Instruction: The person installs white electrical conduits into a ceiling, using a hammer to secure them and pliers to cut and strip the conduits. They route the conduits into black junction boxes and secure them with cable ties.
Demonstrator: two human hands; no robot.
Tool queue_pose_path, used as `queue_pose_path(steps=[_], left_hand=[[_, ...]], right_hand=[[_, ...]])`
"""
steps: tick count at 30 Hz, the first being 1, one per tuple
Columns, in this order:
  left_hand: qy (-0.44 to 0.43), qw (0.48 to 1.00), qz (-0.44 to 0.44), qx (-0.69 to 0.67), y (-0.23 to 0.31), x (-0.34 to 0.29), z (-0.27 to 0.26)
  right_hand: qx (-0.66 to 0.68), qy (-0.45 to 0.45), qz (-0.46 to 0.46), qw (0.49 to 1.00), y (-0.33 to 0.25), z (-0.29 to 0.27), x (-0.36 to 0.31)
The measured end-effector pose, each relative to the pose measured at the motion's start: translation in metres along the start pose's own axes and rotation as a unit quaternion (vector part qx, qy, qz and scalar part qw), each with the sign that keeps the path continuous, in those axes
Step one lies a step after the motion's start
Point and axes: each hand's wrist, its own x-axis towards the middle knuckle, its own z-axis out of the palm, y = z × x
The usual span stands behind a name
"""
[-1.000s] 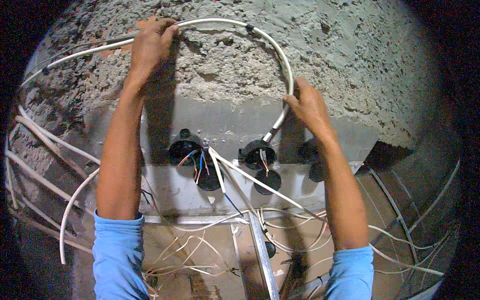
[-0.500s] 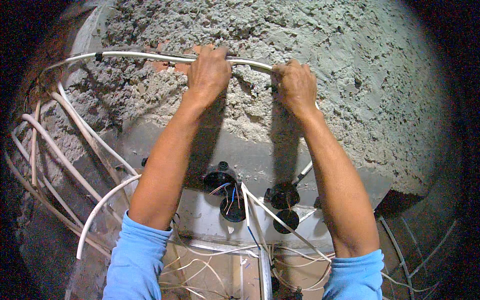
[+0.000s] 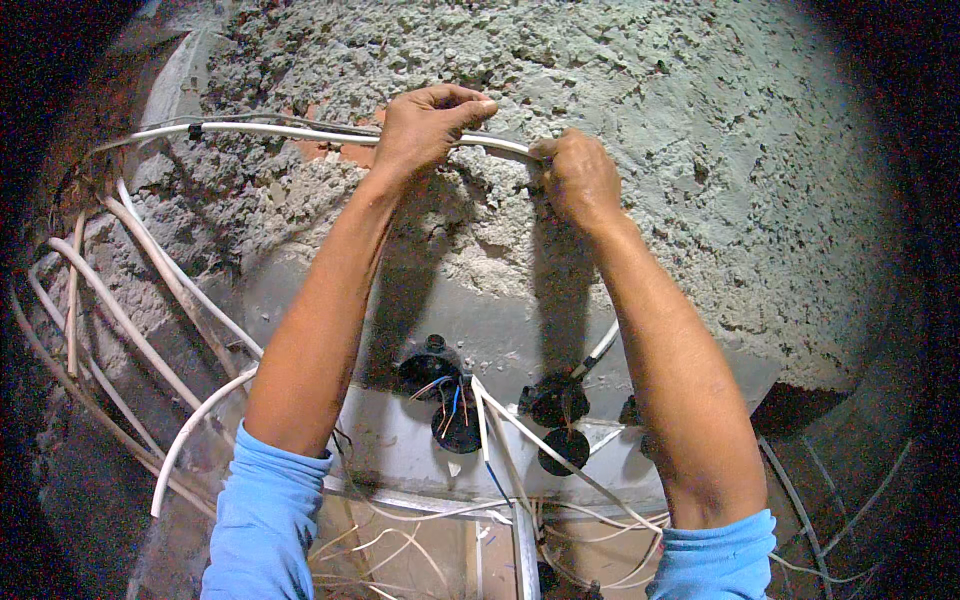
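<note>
A white cable (image 3: pixel 290 131) runs in an arc across the rough wall, with a dark band (image 3: pixel 195 131) near its left end. My right hand (image 3: pixel 582 178) is closed round this cable. My left hand (image 3: pixel 425 125) lies over it a little further left, with thumb and fingertips pinched together above the cable. Whatever is in that pinch, if anything, is too small to make out. A thin grey strand (image 3: pixel 330 125) runs along the cable toward the left hand. Below the right hand the cable comes down to a black round box (image 3: pixel 560 400).
Several pale conduits (image 3: pixel 125 315) curve at the left. Black round boxes (image 3: pixel 457 425) with blue and brown wire ends (image 3: pixel 440 388) sit in the grey ledge below my forearms. Loose white cables (image 3: pixel 570 460) cross the lower middle. A dark gap (image 3: pixel 810 400) opens at the lower right.
My left hand has lifted and turned, its grip on the cable giving way to a pinch above it. My right hand has shifted slightly down and left. The cable sits lower.
</note>
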Motion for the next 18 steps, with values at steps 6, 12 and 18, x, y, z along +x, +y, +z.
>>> queue_pose_path(steps=[6,12,18], left_hand=[[-0.073,0.997,-0.006,-0.003,-0.007,0.006,-0.005],[-0.14,0.974,0.155,0.089,-0.034,0.033,0.004],[-0.072,0.936,0.267,0.217,-0.051,0.048,0.012]], right_hand=[[0.014,-0.001,0.012,1.0,-0.002,0.0,0.0],[0.013,-0.004,0.002,1.0,0.001,0.003,0.001],[0.021,0.003,0.01,1.0,0.0,0.002,0.003]])
